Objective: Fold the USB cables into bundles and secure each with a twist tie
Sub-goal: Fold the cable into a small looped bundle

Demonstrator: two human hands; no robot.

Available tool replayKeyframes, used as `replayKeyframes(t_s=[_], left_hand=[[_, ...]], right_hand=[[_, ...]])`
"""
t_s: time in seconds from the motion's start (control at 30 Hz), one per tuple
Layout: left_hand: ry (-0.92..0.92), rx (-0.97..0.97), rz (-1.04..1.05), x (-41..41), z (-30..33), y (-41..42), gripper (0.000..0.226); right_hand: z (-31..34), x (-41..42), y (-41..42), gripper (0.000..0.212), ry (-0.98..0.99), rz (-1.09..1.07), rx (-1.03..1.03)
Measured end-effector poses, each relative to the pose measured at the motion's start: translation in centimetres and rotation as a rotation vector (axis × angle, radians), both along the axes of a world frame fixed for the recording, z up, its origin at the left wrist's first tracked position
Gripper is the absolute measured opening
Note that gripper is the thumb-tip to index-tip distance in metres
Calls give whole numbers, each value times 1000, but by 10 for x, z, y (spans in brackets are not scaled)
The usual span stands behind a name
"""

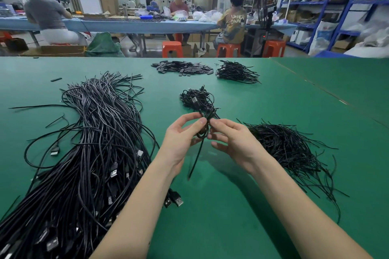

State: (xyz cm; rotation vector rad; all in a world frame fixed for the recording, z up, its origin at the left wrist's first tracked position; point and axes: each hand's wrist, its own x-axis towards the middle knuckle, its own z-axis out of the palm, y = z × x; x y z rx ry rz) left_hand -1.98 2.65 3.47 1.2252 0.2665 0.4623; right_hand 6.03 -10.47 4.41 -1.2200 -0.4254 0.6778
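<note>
A big heap of loose USB cables (88, 153) is running off the bottom-left edge of the green table (231, 216). The left hand (181, 139) and right hand (233, 139) are pinching a folded cable bundle (205, 128) above mid-table; any tie is hidden. Twist ties (294, 149) are lying right. A distant shirt (235, 25) is reading "UNKNOWN".

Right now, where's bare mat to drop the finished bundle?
Free: green mat between the forearms, and the strip right of the twist ties. Small gap between the bundled cables and the hands. Crowded: loose cables fill the left.
</note>
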Motion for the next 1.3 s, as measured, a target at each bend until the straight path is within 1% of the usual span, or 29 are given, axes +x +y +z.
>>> replayKeyframes(t_s=[0.03,0.1,0.2,0.27,0.33,0.37,0.47,0.5,0.57,0.63,0.7,0.77,0.8,0.87,0.97,1.03,1.1,1.2,1.3], left_hand=[[2,11,17,1,-2,-1,13],[12,-4,55,2,-7,-1,10],[-6,-98,30,2,-11,1,11],[-28,-154,16,4,-11,2,14],[-18,-149,41,6,-12,1,18],[3,-103,63,7,-13,1,20],[89,64,141,7,-17,0,22],[121,94,172,7,-18,2,21],[203,68,241,9,-19,9,16],[263,-39,275,11,-19,16,12],[283,-99,283,12,-20,19,14],[295,-99,280,13,-21,20,18],[302,-101,275,14,-22,20,18],[316,-114,261,14,-22,21,15],[327,-132,254,14,-23,22,11],[337,-127,250,14,-24,22,13],[337,-133,249,14,-24,21,12],[334,-137,243,14,-24,20,11],[331,-124,247,15,-24,19,15]], right_hand=[[0,0,2,6,29,18,6],[-4,-3,6,12,-32,10,-18],[-7,-7,9,19,-252,-75,-111],[-8,-9,8,21,-457,-94,-152],[-9,-13,10,24,-615,-78,-180],[-9,-15,12,25,-630,-75,-181],[-9,-20,19,22,-585,-111,-176],[-8,-20,23,23,-615,-130,-197],[-7,-13,31,26,-724,-194,-277],[-3,2,44,26,-833,-271,-365],[1,24,61,20,-917,-297,-438],[6,48,80,7,-982,-283,-524],[9,60,90,6,-1013,-269,-577],[14,80,107,20,-1074,-222,-684],[19,103,130,37,-1146,-82,-892],[18,113,142,42,-1147,1,-1038],[14,114,148,41,-1158,50,-1164],[4,112,149,42,-1175,58,-1234],[-2,105,147,59,-1212,51,-1246]])
